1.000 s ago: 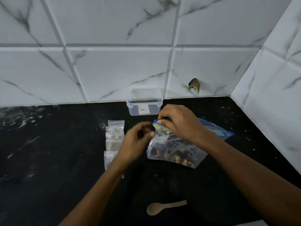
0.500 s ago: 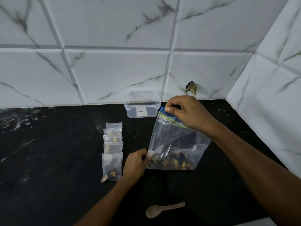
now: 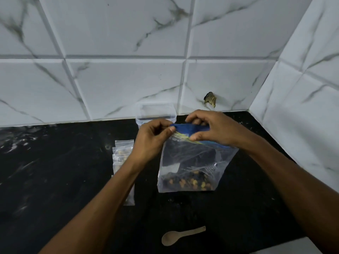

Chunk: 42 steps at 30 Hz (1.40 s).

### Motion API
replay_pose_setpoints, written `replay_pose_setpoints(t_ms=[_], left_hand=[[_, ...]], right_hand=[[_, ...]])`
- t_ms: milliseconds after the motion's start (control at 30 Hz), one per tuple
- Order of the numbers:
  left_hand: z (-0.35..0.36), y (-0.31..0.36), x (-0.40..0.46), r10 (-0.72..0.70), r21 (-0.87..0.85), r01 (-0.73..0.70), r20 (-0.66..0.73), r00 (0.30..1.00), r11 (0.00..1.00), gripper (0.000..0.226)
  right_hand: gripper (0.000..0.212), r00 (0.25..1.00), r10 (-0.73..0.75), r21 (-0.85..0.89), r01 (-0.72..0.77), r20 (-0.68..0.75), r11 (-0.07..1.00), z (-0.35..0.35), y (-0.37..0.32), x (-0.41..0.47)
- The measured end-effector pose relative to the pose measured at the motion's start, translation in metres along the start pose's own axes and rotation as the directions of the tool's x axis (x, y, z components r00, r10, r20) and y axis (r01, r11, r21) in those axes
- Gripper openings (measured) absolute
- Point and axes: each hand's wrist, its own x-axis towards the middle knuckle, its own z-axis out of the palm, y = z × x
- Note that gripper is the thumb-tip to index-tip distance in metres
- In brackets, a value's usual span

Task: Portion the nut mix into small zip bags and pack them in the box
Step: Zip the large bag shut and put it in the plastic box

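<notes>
A large clear zip bag (image 3: 192, 162) with a blue top strip stands upright on the black counter, nut mix settled at its bottom. My left hand (image 3: 152, 140) pinches the left end of the blue strip. My right hand (image 3: 211, 129) pinches the strip further right, thumb in front. Several small filled zip bags (image 3: 122, 154) lie in a column to the left, partly hidden by my left forearm. A clear plastic box (image 3: 156, 114) stands open against the wall behind my hands.
A small wooden spoon (image 3: 181, 235) lies on the black counter (image 3: 55, 171) near the front edge. White marble-look tiled walls (image 3: 128, 79) close off the back and the right side, forming a corner. A chipped spot (image 3: 210, 99) marks the back tile.
My left hand rose from the bag's lower left corner to its top strip. The big bag now stands upright, held at the top by both hands.
</notes>
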Motion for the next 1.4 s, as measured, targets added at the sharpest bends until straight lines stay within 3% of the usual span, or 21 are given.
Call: replay_pose_setpoints(t_ms=[100, 167, 233, 433, 500, 567, 600, 667, 733, 800, 867, 933, 1033, 1133, 1267, 1400], left_hand=[[-0.009, -0.008, 0.001, -0.019, -0.081, 0.015, -0.053, 0.998, 0.997, 0.014], [-0.015, -0.014, -0.001, -0.014, -0.078, 0.010, -0.060, 0.998, 0.997, 0.016], [-0.018, -0.016, -0.004, 0.008, -0.032, -0.009, -0.034, 0.999, 0.999, 0.018], [-0.017, -0.018, -0.003, 0.002, 0.003, -0.002, -0.128, 0.992, 1.000, 0.025], [-0.017, -0.010, -0.004, 0.054, 0.180, -0.018, -0.196, 0.979, 0.983, 0.017], [-0.007, 0.003, -0.006, 0.275, 0.532, -0.144, -0.177, 0.945, 0.835, 0.020], [0.002, 0.010, -0.006, 0.426, 0.681, -0.264, -0.079, 0.901, 0.683, 0.027], [0.027, 0.022, -0.005, 0.609, 0.772, -0.520, 0.223, 0.761, 0.367, 0.020], [0.057, 0.029, -0.004, 0.574, 0.705, -0.685, 0.489, 0.657, 0.184, 0.013], [0.084, 0.031, -0.001, 0.407, 0.663, -0.735, 0.639, 0.653, 0.139, 0.015], [0.106, 0.029, 0.004, 0.172, 0.701, -0.701, 0.680, 0.713, 0.133, 0.020], [0.122, 0.029, 0.008, 0.023, 0.759, -0.631, 0.636, 0.771, 0.159, 0.026], [0.131, 0.028, 0.016, -0.099, 0.809, -0.484, 0.540, 0.836, 0.333, 0.034], [0.131, 0.028, 0.025, -0.244, 0.792, -0.361, 0.524, 0.816, 0.493, 0.020], [0.123, 0.027, 0.032, -0.288, 0.747, -0.286, 0.536, 0.794, 0.601, 0.004], [0.123, 0.025, 0.031, -0.257, 0.747, -0.286, 0.519, 0.815, 0.600, 0.007]], right_hand=[[0.031, 0.985, 0.148, -0.228, -0.125, 0.087, 0.966, -0.015, 0.036, -0.021], [0.013, 0.977, 0.200, -0.188, -0.184, 0.072, 0.965, -0.021, 0.057, -0.036], [0.012, 0.970, 0.240, -0.052, -0.238, 0.044, 0.970, -0.023, 0.072, -0.049], [0.011, 0.914, 0.292, -0.038, -0.315, -0.281, 0.948, -0.003, 0.087, -0.064], [0.011, 0.898, 0.289, -0.017, -0.312, -0.332, 0.950, 0.000, 0.083, -0.065], [0.010, 0.886, 0.285, 0.011, -0.302, -0.366, 0.953, 0.002, 0.081, -0.064], [0.010, 0.882, 0.284, 0.036, -0.292, -0.377, 0.956, 0.003, 0.080, -0.063], [0.010, 0.873, 0.298, 0.093, -0.284, -0.387, 0.954, 0.003, 0.080, -0.061], [0.010, 0.875, 0.306, 0.121, -0.281, -0.374, 0.952, 0.002, 0.081, -0.061], [0.010, 0.881, 0.303, 0.137, -0.271, -0.362, 0.953, 0.003, 0.081, -0.063], [0.012, 0.875, 0.318, 0.190, -0.265, -0.366, 0.945, 0.005, 0.083, -0.067], [0.014, 0.860, 0.349, 0.262, -0.264, -0.373, 0.928, 0.009, 0.085, -0.071], [0.018, 0.839, 0.376, 0.410, -0.207, -0.392, 0.888, 0.014, 0.083, -0.077], [0.020, 0.845, 0.412, 0.520, -0.195, -0.342, 0.832, 0.020, 0.083, -0.089], [0.039, 0.890, 0.434, 0.739, -0.198, -0.139, 0.644, 0.043, 0.088, -0.108], [0.034, 0.886, 0.464, 0.577, -0.367, -0.023, 0.730, 0.073, 0.102, -0.107]])
